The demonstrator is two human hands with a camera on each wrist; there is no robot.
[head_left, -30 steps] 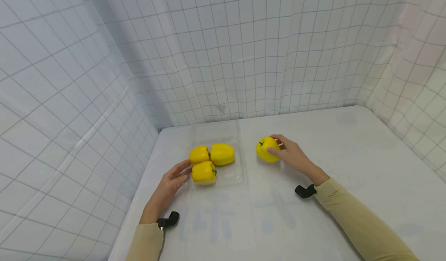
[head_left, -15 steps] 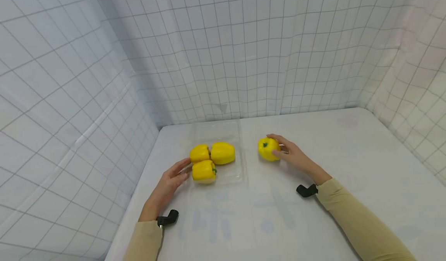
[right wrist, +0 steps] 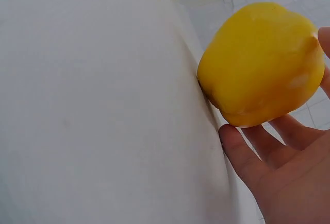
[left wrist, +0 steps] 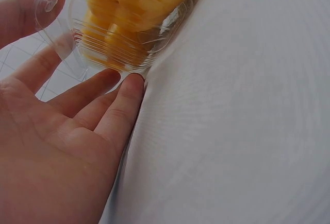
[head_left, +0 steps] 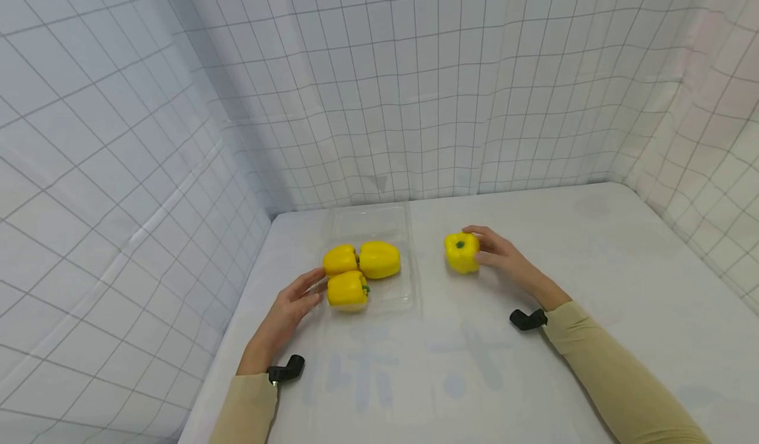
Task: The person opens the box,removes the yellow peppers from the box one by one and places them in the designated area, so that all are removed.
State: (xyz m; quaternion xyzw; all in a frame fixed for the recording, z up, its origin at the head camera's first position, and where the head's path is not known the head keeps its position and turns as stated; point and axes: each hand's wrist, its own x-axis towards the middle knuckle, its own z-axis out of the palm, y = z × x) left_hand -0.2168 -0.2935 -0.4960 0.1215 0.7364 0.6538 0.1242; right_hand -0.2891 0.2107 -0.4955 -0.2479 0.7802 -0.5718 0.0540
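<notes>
In the head view, a yellow bell pepper (head_left: 460,253) stands stem-up on the white table. My right hand (head_left: 501,259) holds it from the right, thumb in front and fingers behind. The right wrist view has the fingers against the pepper (right wrist: 260,64), with the little fingertip down at the table. A clear plastic clamshell container (head_left: 394,299) carries three more yellow bell peppers (head_left: 379,259). My left hand (head_left: 290,305) rests at its left side with fingers spread and loosely bent. Up close, the fingertips touch the ribbed container wall (left wrist: 116,49), and its clear rim overlaps the thumb.
The container's clear lid (head_left: 367,223) lies folded back toward the rear. Grid-patterned white curtains (head_left: 385,88) enclose the table (head_left: 534,391) at the back and both sides. A black wrist camera (head_left: 287,369) sits on the left wrist, another (head_left: 528,320) on the right.
My right hand has turned the single pepper from tilted to stem-up and shifted it slightly right. The left hand and the container have stayed in place.
</notes>
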